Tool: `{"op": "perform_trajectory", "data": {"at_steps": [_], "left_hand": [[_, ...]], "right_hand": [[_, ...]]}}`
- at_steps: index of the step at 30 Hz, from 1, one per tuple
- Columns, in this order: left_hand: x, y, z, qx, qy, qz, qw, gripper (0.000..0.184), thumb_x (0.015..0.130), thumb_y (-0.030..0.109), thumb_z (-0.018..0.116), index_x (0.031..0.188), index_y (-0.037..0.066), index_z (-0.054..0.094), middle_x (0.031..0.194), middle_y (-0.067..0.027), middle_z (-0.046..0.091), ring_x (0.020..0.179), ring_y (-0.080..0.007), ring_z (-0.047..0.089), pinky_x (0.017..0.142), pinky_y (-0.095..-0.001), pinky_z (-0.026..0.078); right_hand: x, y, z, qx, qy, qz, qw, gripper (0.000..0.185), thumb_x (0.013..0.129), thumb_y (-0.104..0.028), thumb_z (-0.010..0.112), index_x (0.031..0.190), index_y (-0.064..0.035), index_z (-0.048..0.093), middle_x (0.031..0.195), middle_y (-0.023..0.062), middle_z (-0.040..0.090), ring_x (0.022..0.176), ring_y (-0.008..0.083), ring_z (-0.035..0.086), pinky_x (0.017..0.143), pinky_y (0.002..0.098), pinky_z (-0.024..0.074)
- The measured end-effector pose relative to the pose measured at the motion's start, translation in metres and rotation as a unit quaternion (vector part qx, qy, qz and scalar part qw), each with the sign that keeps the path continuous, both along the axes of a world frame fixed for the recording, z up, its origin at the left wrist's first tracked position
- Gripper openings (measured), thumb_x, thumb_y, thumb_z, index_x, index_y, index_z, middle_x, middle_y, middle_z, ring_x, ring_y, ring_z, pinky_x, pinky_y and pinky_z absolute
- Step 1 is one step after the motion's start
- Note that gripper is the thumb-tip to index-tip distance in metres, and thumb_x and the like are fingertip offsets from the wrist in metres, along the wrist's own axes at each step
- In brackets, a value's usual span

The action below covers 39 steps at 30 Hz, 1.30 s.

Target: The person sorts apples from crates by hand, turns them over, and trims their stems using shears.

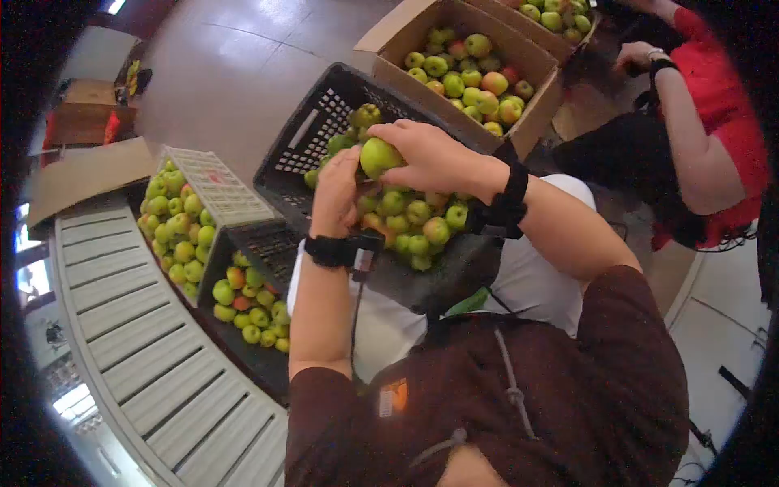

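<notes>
Over a black plastic crate [280, 154] of green and reddish apples, my right hand [422, 154] is closed round a green apple [377, 158]. My left hand [334, 188] is beside that apple on its left, with the fingers pointing up and bent; whether it grips anything is hidden. Below both hands, more apples [418, 213] fill the crate's near part, and several green ones lie toward its far left corner.
A cardboard box [389, 36] of apples stands beyond the crate, another behind it. On the left are a pale crate [215, 191] and a dark crate [268, 235] with apples, beside a slatted conveyor [130, 325]. A person in red [734, 122] sits at right.
</notes>
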<state>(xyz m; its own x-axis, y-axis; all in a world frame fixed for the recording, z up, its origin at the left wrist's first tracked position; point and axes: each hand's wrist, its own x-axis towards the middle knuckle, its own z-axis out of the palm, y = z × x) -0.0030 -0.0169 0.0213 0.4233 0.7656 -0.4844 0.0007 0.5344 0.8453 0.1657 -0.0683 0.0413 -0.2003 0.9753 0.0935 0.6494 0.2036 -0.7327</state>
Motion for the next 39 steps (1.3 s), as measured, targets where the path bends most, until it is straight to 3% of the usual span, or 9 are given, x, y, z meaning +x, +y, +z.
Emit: {"op": "perform_trajectory", "data": {"at_steps": [4,6,7,8,12,20,26,32,39], "left_hand": [[-0.012,0.014,0.001,0.044,-0.076,0.061,0.994,0.015,0.089,0.017,0.050,0.089,0.003,0.058,0.083,-0.0065,0.061,0.077,-0.0167,0.059,0.069,-0.0301,0.048],[-0.017,0.018,0.004,0.033,-0.119,0.102,0.987,0.015,0.089,0.017,0.051,0.085,0.004,0.056,0.079,-0.0062,0.061,0.072,-0.0173,0.059,0.063,-0.0302,0.049],[-0.017,0.018,0.003,0.027,-0.125,0.115,0.985,0.015,0.089,0.018,0.051,0.084,0.005,0.056,0.078,-0.0060,0.060,0.071,-0.0173,0.059,0.062,-0.0301,0.049],[-0.018,0.019,0.005,0.021,-0.130,0.127,0.983,0.015,0.089,0.019,0.052,0.084,0.005,0.056,0.077,-0.0057,0.060,0.070,-0.0172,0.059,0.060,-0.0299,0.049],[-0.023,0.023,0.014,0.038,-0.140,0.143,0.979,0.020,0.090,0.023,0.051,0.075,0.008,0.050,0.071,-0.0045,0.058,0.065,-0.0167,0.058,0.059,-0.0298,0.049],[-0.025,0.032,0.022,0.039,-0.165,0.162,0.972,0.035,0.090,0.030,0.051,0.063,0.011,0.041,0.061,-0.0028,0.048,0.061,-0.0172,0.053,0.057,-0.0299,0.045],[-0.024,0.036,0.015,0.048,-0.188,0.162,0.968,0.031,0.090,0.031,0.052,0.071,0.007,0.054,0.065,-0.0036,0.057,0.059,-0.0119,0.056,0.055,-0.0237,0.046],[-0.024,0.035,0.017,0.038,-0.164,0.151,0.974,0.022,0.090,0.025,0.052,0.083,0.005,0.055,0.077,-0.0052,0.058,0.071,-0.0146,0.057,0.063,-0.0274,0.047],[-0.019,0.030,0.012,0.068,-0.117,0.116,0.984,0.011,0.087,0.014,0.052,0.088,0.003,0.054,0.083,-0.0058,0.060,0.073,-0.0128,0.059,0.061,-0.0251,0.047]], "right_hand": [[0.046,0.016,-0.002,-0.016,-0.020,-0.021,0.999,0.060,0.067,-0.025,0.068,0.117,0.0013,0.047,0.104,0.0193,0.056,0.097,0.0313,0.055,0.085,0.0359,0.0436],[0.091,0.036,-0.013,-0.110,-0.014,-0.107,0.988,0.058,0.070,-0.028,0.069,0.116,0.0003,0.048,0.101,0.0098,0.058,0.090,0.0173,0.056,0.072,0.0293,0.0474],[0.112,0.040,-0.008,-0.208,0.126,-0.134,0.961,0.059,0.072,-0.029,0.069,0.117,0.0007,0.046,0.100,0.0080,0.057,0.087,0.0129,0.055,0.064,0.0267,0.0472],[0.127,0.043,-0.008,-0.219,0.100,-0.177,0.954,0.050,0.067,-0.031,0.070,0.103,0.0023,0.057,0.095,0.0135,0.062,0.085,0.0211,0.060,0.074,0.0305,0.0488],[0.195,0.059,-0.086,-0.159,-0.270,-0.208,0.927,0.058,0.064,-0.029,0.072,0.107,0.0016,0.047,0.099,0.0235,0.059,0.095,0.0363,0.057,0.080,0.0384,0.0464],[0.225,0.037,-0.204,-0.245,-0.273,-0.040,0.929,0.064,0.060,-0.018,0.073,0.118,-0.0055,0.048,0.101,0.0206,0.058,0.097,0.0355,0.055,0.082,0.0388,0.0441],[0.231,0.029,-0.223,-0.296,-0.194,-0.075,0.932,0.062,0.062,-0.012,0.071,0.119,-0.0068,0.048,0.101,0.0221,0.058,0.098,0.0359,0.054,0.082,0.0395,0.0440],[0.223,0.042,-0.184,-0.183,-0.308,-0.086,0.929,0.051,0.067,-0.011,0.067,0.116,-0.0081,0.053,0.097,0.0216,0.059,0.095,0.0343,0.056,0.080,0.0385,0.0455],[0.196,0.067,-0.049,0.013,-0.108,-0.159,0.981,0.035,0.081,-0.016,0.060,0.114,-0.0038,0.054,0.097,0.0114,0.063,0.088,0.0185,0.061,0.076,0.0302,0.0475]]}}
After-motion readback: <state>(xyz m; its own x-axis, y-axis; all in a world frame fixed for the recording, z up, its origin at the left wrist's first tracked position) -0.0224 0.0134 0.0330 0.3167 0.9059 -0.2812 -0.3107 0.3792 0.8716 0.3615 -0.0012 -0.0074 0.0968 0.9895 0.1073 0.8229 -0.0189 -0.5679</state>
